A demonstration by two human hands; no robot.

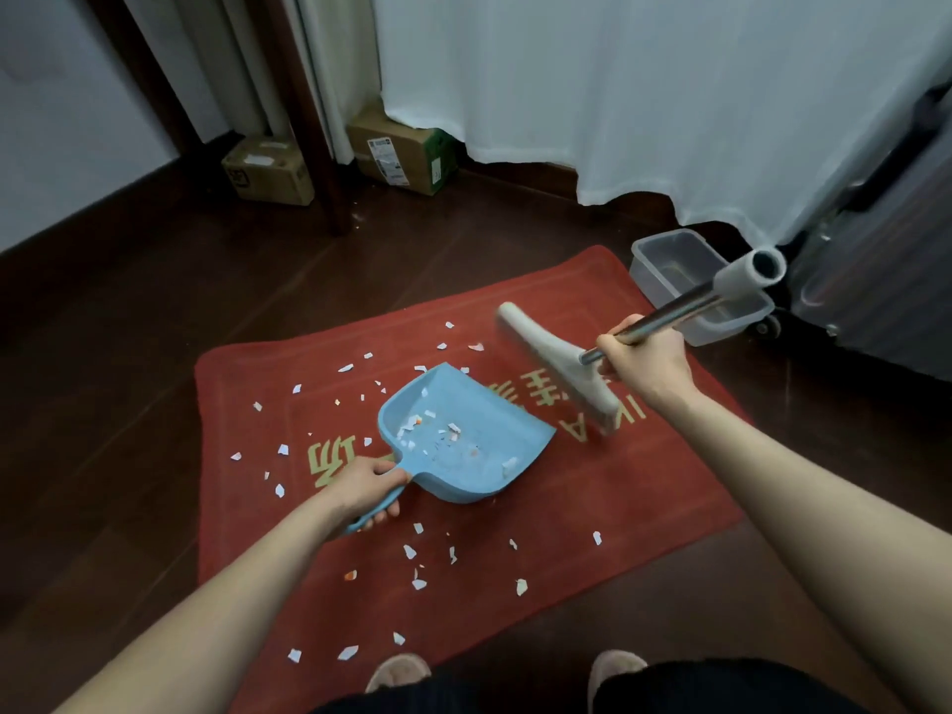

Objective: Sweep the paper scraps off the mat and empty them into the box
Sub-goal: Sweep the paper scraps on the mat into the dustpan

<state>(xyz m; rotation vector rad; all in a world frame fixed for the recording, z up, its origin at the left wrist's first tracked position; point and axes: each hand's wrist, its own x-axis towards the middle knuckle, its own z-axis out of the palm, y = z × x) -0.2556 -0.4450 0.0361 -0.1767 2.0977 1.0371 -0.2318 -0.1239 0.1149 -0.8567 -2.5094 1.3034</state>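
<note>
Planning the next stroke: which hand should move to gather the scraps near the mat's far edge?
Right. The right hand holds the broom beside those scraps; the left hand steadies the dustpan.

Cardboard boxes (268, 170), curtain (644, 95), suitcase (876, 280)

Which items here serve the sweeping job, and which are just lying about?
In use: blue dustpan, broom, paper scraps, red mat, clear plastic box.
Bystanders: two cardboard boxes, suitcase, white curtain.
</note>
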